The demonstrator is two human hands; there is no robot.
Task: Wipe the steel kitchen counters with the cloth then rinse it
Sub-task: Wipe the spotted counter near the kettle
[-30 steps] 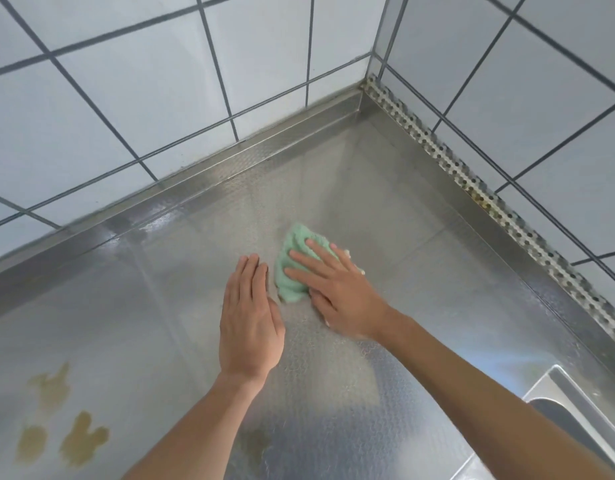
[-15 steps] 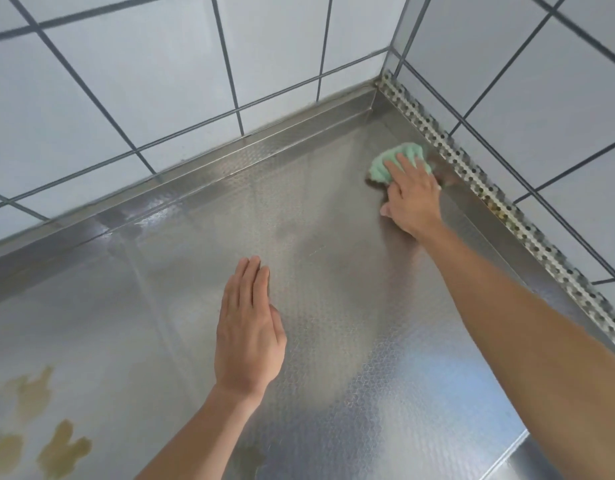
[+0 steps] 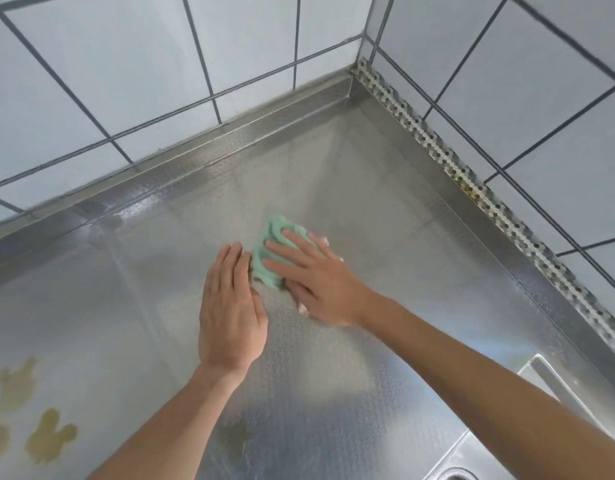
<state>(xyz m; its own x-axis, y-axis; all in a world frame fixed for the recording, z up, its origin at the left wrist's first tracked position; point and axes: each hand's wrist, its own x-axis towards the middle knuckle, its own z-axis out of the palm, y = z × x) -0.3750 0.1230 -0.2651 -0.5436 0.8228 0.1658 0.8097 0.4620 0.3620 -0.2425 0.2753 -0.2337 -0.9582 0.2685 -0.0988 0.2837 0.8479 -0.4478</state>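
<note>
A crumpled green cloth [image 3: 268, 258] lies on the textured steel counter [image 3: 385, 209] near its middle. My right hand [image 3: 316, 275] presses flat on top of the cloth, fingers spread over it. My left hand [image 3: 230, 306] rests flat on the counter just left of the cloth, fingers together, its fingertips touching the cloth's edge and holding nothing. Brownish stains [image 3: 39, 434] mark the counter at the lower left, and a fainter stain [image 3: 235, 438] sits near the bottom centre.
White tiled walls [image 3: 126, 81] meet in a corner at the back right. A perforated metal strip [image 3: 472, 181] runs along the right wall's base. A sink rim [image 3: 548, 375] shows at the lower right.
My right hand has dragged the cloth back from the far right corner to the counter's middle, beside my left hand. My left hand has stayed put.
</note>
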